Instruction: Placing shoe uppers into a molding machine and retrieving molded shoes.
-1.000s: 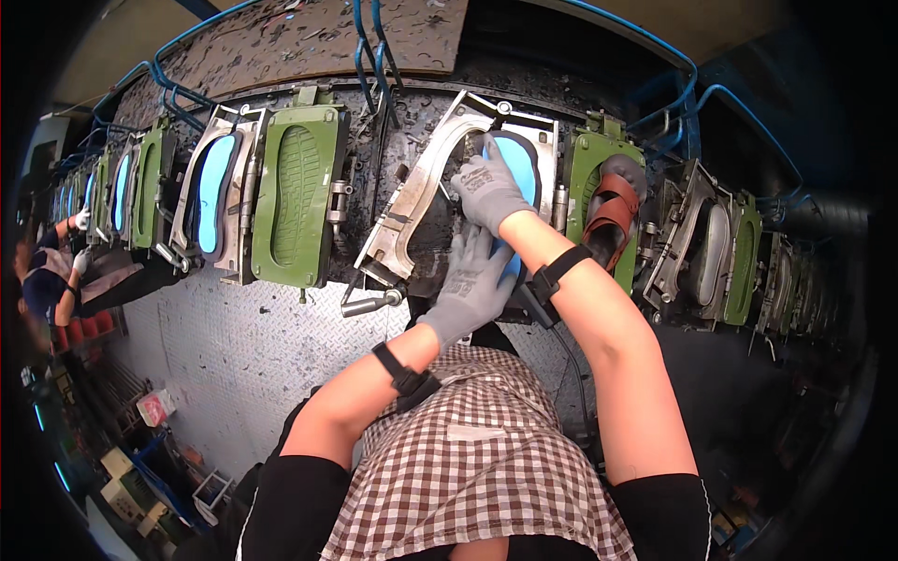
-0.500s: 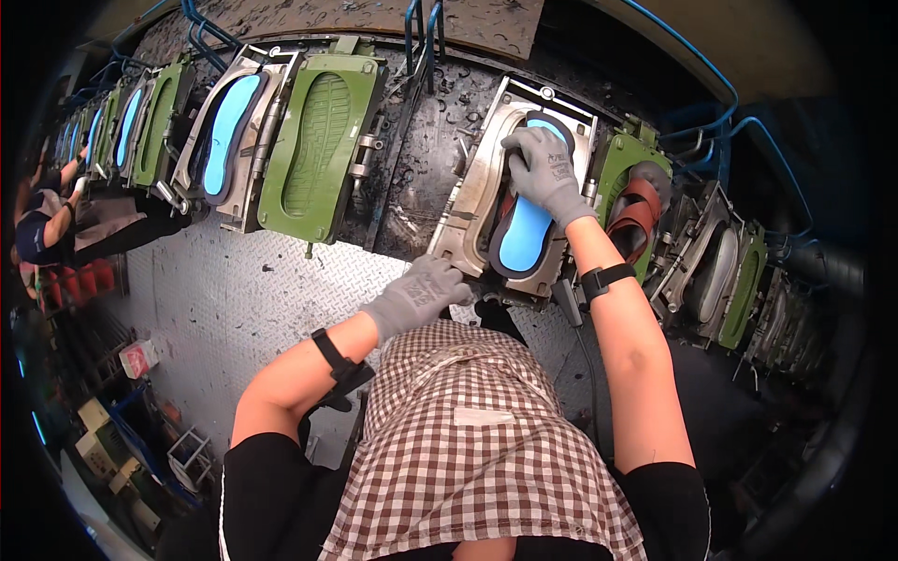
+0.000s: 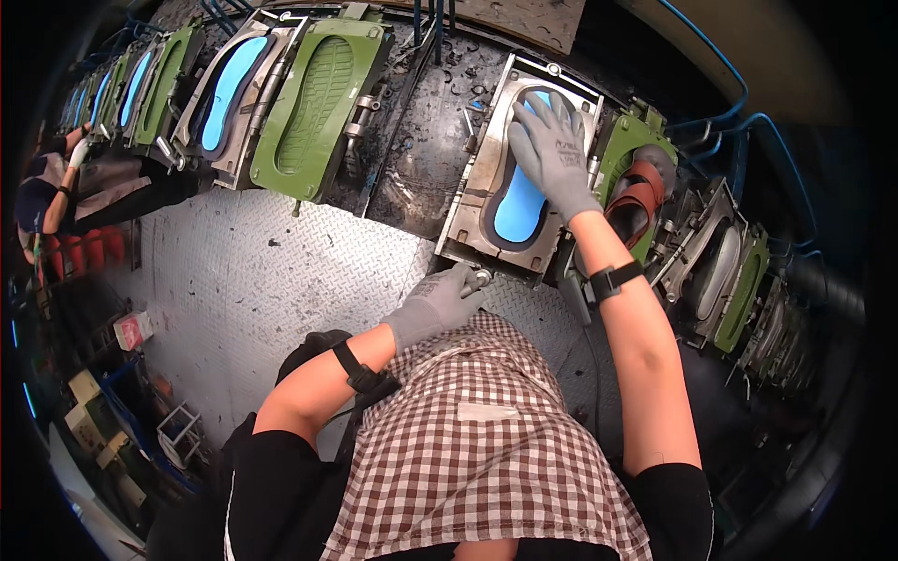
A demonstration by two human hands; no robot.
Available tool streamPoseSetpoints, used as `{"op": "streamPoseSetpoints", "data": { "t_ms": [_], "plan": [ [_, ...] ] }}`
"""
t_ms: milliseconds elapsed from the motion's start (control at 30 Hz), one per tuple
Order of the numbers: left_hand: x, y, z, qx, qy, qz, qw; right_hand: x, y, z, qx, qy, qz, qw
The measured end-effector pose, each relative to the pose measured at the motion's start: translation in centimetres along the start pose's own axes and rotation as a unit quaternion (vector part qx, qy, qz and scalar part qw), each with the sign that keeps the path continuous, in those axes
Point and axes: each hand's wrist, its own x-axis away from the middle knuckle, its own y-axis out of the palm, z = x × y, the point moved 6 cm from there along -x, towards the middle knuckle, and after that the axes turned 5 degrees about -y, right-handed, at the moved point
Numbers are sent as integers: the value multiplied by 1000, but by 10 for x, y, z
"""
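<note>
Your right hand (image 3: 557, 154) lies flat and open on the blue-topped shoe sole (image 3: 519, 220), with its fingers spread out. The sole sits in the silver metal mold (image 3: 466, 229). It is long from top to bottom: its far end points between 12 and 1 o'clock, its near end between 6 and 7. At 7 o'clock from the sole, your left hand (image 3: 438, 303) curls around a metal handle (image 3: 483, 278).

A long, bright blue shoe sole (image 3: 518, 219) with a dark edge lies in a gray metal mold (image 3: 478, 184), with metal on both sides. Its near end is round. A silver handle (image 3: 484, 277) is by the mold's near edge.
</note>
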Motion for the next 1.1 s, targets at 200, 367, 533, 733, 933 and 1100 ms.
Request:
{"op": "streamPoseSetpoints", "data": {
  "t_ms": [200,367,533,733,933,1100],
  "plan": [
    [-2,6,-15,-61,-52,3,997,97,21,-53,29,-40,-100,994],
    [-7,13,-24,31,-85,-100,991,97,22,-55,44,-61,-93,993],
    [-2,26,-32,157,-150,-138,966,99,5,-53,-33,-136,-97,985],
    [-3,58,-32,278,-183,-105,937,104,8,-49,-29,-142,-105,984],
    [-31,131,-16,695,-230,109,673,105,14,-46,-24,-157,-85,984],
    [-51,140,9,751,-218,288,553,104,17,-50,-20,-157,-89,983]
  ]
}}
